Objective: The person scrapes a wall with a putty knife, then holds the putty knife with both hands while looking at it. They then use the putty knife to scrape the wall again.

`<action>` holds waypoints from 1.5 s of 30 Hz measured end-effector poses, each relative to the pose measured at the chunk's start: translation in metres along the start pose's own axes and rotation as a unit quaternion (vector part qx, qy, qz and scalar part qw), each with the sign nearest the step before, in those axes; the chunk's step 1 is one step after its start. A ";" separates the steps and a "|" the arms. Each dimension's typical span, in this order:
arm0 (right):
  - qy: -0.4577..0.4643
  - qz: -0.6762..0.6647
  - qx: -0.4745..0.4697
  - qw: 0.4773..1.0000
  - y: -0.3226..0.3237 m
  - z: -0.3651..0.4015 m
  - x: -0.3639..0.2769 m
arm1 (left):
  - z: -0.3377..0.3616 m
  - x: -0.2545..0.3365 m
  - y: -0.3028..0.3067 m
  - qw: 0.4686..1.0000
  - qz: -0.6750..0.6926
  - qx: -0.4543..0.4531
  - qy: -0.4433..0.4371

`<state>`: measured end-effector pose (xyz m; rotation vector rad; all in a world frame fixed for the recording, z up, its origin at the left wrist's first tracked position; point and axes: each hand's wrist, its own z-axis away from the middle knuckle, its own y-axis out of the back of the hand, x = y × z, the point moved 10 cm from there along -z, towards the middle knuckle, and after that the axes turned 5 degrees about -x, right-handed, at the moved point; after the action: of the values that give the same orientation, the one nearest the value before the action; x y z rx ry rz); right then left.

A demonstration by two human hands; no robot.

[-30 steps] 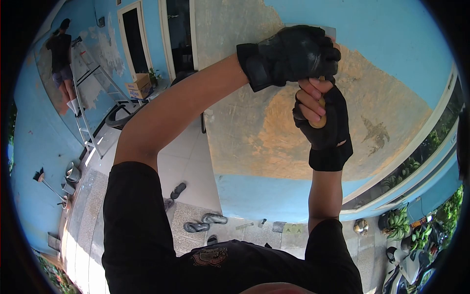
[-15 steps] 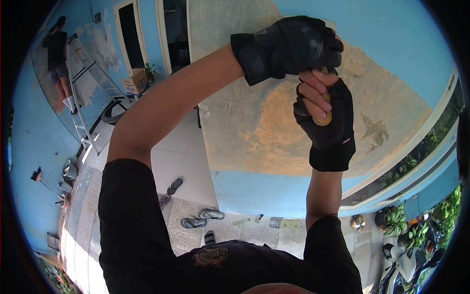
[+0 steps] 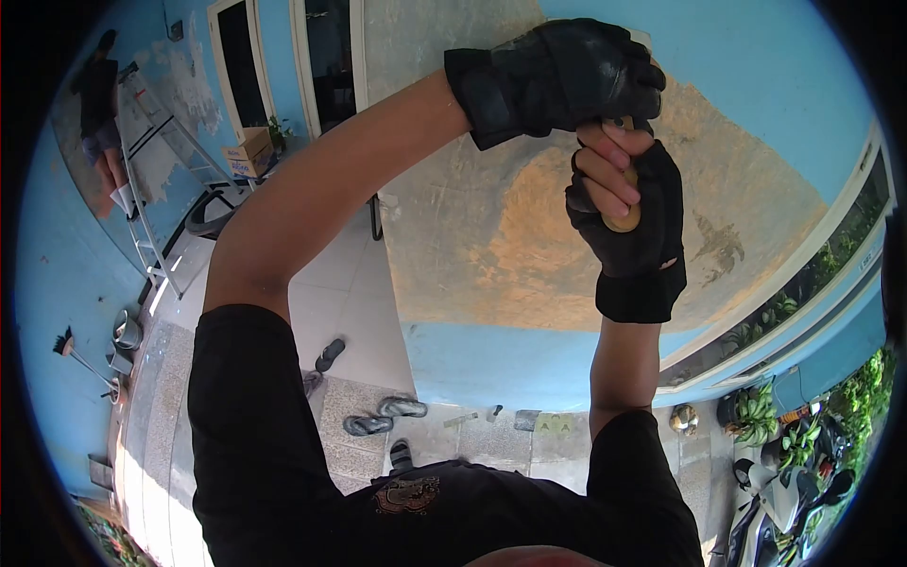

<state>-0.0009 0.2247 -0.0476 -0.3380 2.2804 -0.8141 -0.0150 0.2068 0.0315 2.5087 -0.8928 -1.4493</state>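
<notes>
Both hands wear black half-finger gloves and are raised in front of the wall. My right hand [image 3: 627, 213] is wrapped around the wooden handle of a scraper [image 3: 622, 223], whose rounded butt shows below the fingers. Just above it, my left hand [image 3: 590, 76] is closed over the upper part of the tool, fingers curled down. A pale flat edge shows beyond the left knuckles; the rest of the blade is hidden. Behind the hands, the wall has a large bare grey and tan patch [image 3: 539, 250] bordered by blue paint [image 3: 756, 85].
At far left another person [image 3: 99, 113] stands on a ladder [image 3: 151, 170] against a patchy wall. A cardboard box [image 3: 248, 151], sandals [image 3: 383, 416], a broom [image 3: 85, 364] and a bucket [image 3: 127, 329] are around the floor. Lower right are a motorbike [image 3: 770, 501], plants [image 3: 756, 416] and a window [image 3: 784, 307].
Both hands keep their hold and sit very slightly higher in view. The background has shifted a little up and left. The person on the ladder has lowered their head slightly.
</notes>
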 end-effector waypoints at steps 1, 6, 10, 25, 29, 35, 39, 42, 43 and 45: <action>-0.001 0.002 -0.001 1.000 -0.002 -0.006 0.000 | -0.001 -0.007 -0.001 1.000 -0.002 0.001 0.000; 0.019 0.044 0.052 0.997 0.004 0.007 0.007 | 0.003 0.000 -0.006 0.998 0.051 -0.028 0.019; 0.024 0.035 0.009 0.999 -0.005 -0.010 -0.001 | -0.001 -0.009 0.011 0.999 0.034 0.011 0.003; 0.028 0.030 0.054 0.998 0.006 0.011 0.006 | 0.001 0.009 -0.006 0.998 0.056 -0.031 0.012; 0.027 0.007 0.035 0.999 -0.004 -0.001 -0.001 | -0.001 -0.007 0.002 0.999 0.031 0.038 0.020; 0.017 0.010 0.021 1.000 -0.008 -0.005 0.000 | -0.015 -0.006 0.015 0.999 0.045 0.010 -0.012; 0.009 0.012 0.026 1.000 -0.012 -0.004 0.001 | -0.002 -0.006 0.014 0.997 0.033 0.060 0.028; 0.002 0.012 0.032 0.999 -0.006 0.006 0.005 | -0.001 0.003 0.003 0.998 0.048 -0.008 0.030; -0.001 0.013 0.030 0.999 -0.008 0.003 0.003 | -0.002 0.001 0.006 0.998 0.045 -0.009 0.031; 0.009 -0.028 0.008 1.000 -0.021 -0.003 -0.001 | -0.002 -0.009 0.019 0.995 0.055 0.064 0.055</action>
<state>-0.0017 0.2101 -0.0320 -0.3894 2.2894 -0.8666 -0.0245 0.1954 0.0463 2.5527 -1.1176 -1.2455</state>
